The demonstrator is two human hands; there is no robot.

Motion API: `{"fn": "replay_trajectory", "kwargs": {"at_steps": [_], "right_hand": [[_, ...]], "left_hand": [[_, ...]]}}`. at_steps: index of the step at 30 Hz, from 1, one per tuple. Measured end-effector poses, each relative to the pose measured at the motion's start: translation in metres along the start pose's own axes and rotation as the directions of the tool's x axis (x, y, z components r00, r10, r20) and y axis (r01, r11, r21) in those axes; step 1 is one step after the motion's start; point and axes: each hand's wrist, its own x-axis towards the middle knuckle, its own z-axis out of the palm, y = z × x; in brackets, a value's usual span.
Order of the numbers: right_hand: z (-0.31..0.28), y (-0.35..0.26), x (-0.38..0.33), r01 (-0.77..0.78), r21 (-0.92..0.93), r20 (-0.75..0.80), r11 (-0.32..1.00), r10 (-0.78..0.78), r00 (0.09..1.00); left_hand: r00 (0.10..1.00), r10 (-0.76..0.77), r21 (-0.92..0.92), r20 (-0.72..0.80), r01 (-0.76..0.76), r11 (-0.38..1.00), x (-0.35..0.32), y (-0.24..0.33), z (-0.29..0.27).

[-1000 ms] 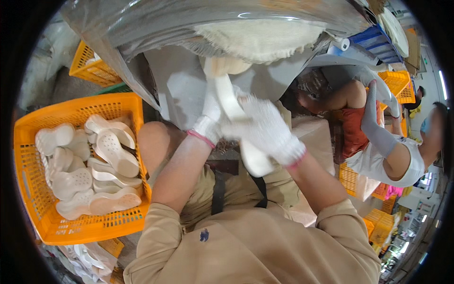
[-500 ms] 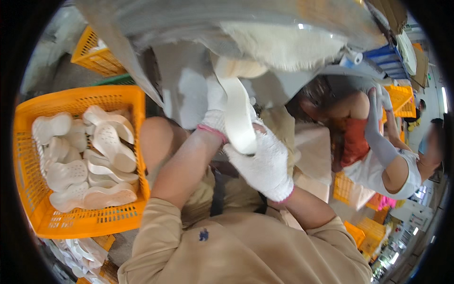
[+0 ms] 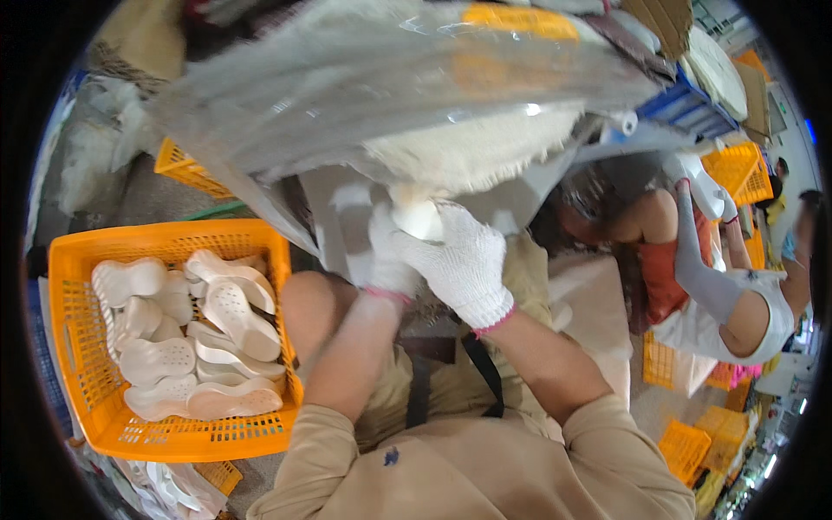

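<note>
Both gloved hands are closed together on one white sole (image 3: pixel 418 218), pressing it up against the fuzzy buffing wheel (image 3: pixel 472 154) just above the grip. The right hand (image 3: pixel 459 260) wraps the sole from the front with its fingers clamped over it; the left hand (image 3: pixel 387 251) sits behind and to the left, also shut on the sole, though most of its fingers are hidden. Only the sole's rounded end shows above the gloves.

The main risk, as I judge it, is how close the gloves are to the wheel: knit fabric touching it could snag and drag the fingers in. A slack hold could let the wheel snatch the sole out of the grip and fling it down toward the lap or the floor. Pressing unevenly could also scuff one edge too far.

Below and to the left of the grip stands an orange crate (image 3: pixel 87 407) full of white soles (image 3: pixel 234 312). To the right, well apart, another person's arm (image 3: pixel 706 282) is raised at its own work.
</note>
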Motion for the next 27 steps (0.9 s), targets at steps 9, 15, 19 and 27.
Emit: {"fn": "replay_trajectory", "kwargs": {"at_steps": [9, 15, 19, 27], "right_hand": [[0.003, -0.008, 0.022, -0.223, 0.050, 0.148, 0.974, 0.214, 0.966], [-0.042, -0.011, -0.009, -0.102, 0.018, 0.391, 0.995, 0.086, 0.916], [-0.058, -0.015, -0.040, 0.098, -0.357, 0.333, 0.929, 0.029, 0.943], [0.000, 0.019, 0.019, 0.103, -0.318, 0.342, 0.942, 0.013, 0.939]], "left_hand": [[0.898, 0.436, 0.436, 0.061, -0.417, 0.798, -0.008, -0.003, 0.026], [0.947, -0.292, -0.318, 0.136, 0.321, 0.892, -0.022, -0.005, 0.019], [0.955, -0.271, -0.161, -0.117, 0.251, 0.954, -0.016, -0.001, 0.039], [0.956, -0.210, -0.027, -0.203, 0.209, 0.978, 0.023, 0.034, 0.026]]}}
